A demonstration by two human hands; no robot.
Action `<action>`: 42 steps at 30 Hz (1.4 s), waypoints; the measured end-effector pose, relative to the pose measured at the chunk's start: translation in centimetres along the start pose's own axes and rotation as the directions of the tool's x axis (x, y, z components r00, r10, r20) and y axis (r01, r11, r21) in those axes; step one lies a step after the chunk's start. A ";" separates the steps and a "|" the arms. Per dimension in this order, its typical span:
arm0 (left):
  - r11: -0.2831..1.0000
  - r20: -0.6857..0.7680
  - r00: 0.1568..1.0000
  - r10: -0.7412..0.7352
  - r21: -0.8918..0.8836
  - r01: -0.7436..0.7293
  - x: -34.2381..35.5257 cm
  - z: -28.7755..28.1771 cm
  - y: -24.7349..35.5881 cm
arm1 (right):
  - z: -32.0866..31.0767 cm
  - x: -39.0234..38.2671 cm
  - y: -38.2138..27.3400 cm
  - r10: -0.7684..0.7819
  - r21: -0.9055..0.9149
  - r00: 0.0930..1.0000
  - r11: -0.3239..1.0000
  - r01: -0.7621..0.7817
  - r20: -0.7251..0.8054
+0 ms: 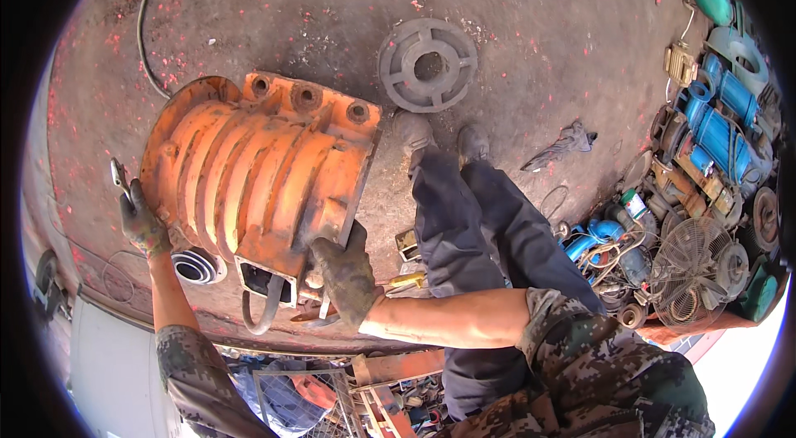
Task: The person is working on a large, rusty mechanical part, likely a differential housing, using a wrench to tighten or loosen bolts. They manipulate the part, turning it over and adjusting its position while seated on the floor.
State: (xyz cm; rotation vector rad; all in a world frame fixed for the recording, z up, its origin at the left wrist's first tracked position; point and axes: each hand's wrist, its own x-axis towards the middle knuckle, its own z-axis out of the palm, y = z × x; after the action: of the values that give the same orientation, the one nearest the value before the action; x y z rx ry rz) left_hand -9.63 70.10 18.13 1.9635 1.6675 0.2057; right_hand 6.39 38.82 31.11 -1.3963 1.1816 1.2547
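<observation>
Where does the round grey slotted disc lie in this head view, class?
The round grey disc lies flat on the ground in the upper middle of the head view, just beyond the upper right corner of the orange ribbed housing and ahead of the person's shoes.

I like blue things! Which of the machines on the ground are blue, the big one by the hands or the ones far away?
The blue motors in the pile at the right; the ribbed housing between the gloved hands is orange.

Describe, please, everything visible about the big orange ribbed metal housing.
The orange housing looks like painted cast metal, worn and dirty. Curved ribs run along its rounded body; three round bosses line its far edge, and a rectangular opening shows at its near end. It lies on the dusty floor. The gloved left hand and gloved right hand grip its sides.
</observation>
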 end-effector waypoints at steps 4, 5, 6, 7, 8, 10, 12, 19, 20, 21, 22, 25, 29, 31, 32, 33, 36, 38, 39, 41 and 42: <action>1.000 0.008 1.000 0.016 0.025 -0.016 0.2 0.1 0.6 | -0.1 0.3 -0.4 0.069 0.155 0.997 0.985 -0.073 0.030; 0.999 -0.009 1.000 0.024 0.025 -0.024 -0.3 -0.1 1.0 | -1.2 2.4 2.5 0.059 0.205 0.992 0.975 -0.081 0.112; 0.999 -0.024 0.999 0.042 0.016 -0.041 -0.3 0.4 1.6 | -2.2 4.7 5.4 0.038 0.262 0.981 0.961 -0.088 0.188; 0.999 -0.028 0.999 0.029 0.027 -0.028 -0.5 0.4 1.3 | -2.7 4.9 5.1 0.050 0.242 0.965 0.964 -0.115 0.258; 0.996 -0.029 0.999 0.045 0.075 -0.042 -1.1 0.3 1.0 | -3.3 4.9 4.7 0.088 0.223 0.963 0.964 -0.147 0.256; 0.984 -0.030 0.996 0.083 0.162 -0.077 -1.7 0.2 1.3 | -3.4 3.4 1.6 0.171 0.186 0.954 0.958 -0.219 0.245; 0.986 -0.051 0.991 0.122 0.121 -0.116 -2.2 0.4 1.5 | -4.2 4.6 2.6 0.080 0.289 0.975 0.947 -0.139 0.208; 0.962 -0.089 0.972 0.217 0.190 -0.198 -5.9 1.5 3.0 | -7.0 7.5 -0.3 0.133 0.459 0.913 0.831 -0.315 0.386; 0.956 -0.087 0.967 0.238 0.196 -0.218 -6.4 2.1 2.3 | -7.7 8.0 -0.3 0.136 0.399 0.936 0.878 -0.266 0.324; 0.948 -0.095 0.960 0.263 0.208 -0.239 -6.8 2.1 2.6 | -8.1 8.5 -0.8 0.132 0.329 0.953 0.918 -0.221 0.273; 0.946 -0.101 0.961 0.259 0.228 -0.231 -7.3 2.0 2.8 | -8.3 8.8 -1.2 0.120 0.254 0.968 0.951 -0.176 0.220; 0.927 -0.127 0.949 0.290 0.283 -0.245 -9.0 2.1 3.0 | -9.5 9.5 -1.2 0.084 0.202 0.974 0.971 -0.128 0.210; 0.930 -0.115 0.952 0.285 0.275 -0.245 -9.2 2.1 3.6 | -10.6 10.2 -1.7 0.130 0.108 0.973 0.982 -0.153 0.188; 0.930 -0.125 0.955 0.268 0.291 -0.223 -9.0 2.3 3.5 | -10.9 10.1 -2.4 0.179 0.033 0.948 0.980 -0.194 0.262; 0.930 -0.129 0.957 0.260 0.299 -0.212 -8.8 2.3 3.7 | -11.1 10.3 -3.5 0.132 -0.177 0.958 0.980 -0.088 0.255; 0.930 -0.133 0.950 0.281 0.281 -0.236 -8.9 2.3 4.3 | -11.7 10.3 -4.8 0.087 -0.381 0.964 0.925 0.016 0.252; 0.930 -0.143 0.954 0.264 0.300 -0.213 -9.9 1.6 4.1 | -14.5 14.2 -12.6 -0.197 -0.694 0.918 0.606 0.390 0.343; 0.931 -0.156 0.953 0.258 0.302 -0.203 -10.6 1.9 3.4 | -9.3 14.7 -20.3 -0.504 -0.928 0.820 0.090 0.363 0.272; 0.925 -0.173 0.939 0.298 0.294 -0.240 -9.5 1.9 4.3 | -10.6 21.2 -22.8 -0.649 -0.898 0.649 -0.129 0.420 0.397; 0.923 -0.164 0.941 0.297 0.302 -0.239 -9.4 1.8 4.6 | -6.0 27.2 -25.5 -0.681 -0.906 0.598 -0.330 0.264 0.422; 0.924 -0.157 0.940 0.302 0.293 -0.248 -9.2 1.7 5.2 | -4.1 30.2 -25.7 -0.741 -0.935 0.584 -0.337 0.106 0.333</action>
State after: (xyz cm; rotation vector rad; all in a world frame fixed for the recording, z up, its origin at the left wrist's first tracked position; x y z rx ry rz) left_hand -6.42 60.48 21.40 2.4578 1.6000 0.3039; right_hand 33.34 35.95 1.89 -3.0260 -0.7692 1.0088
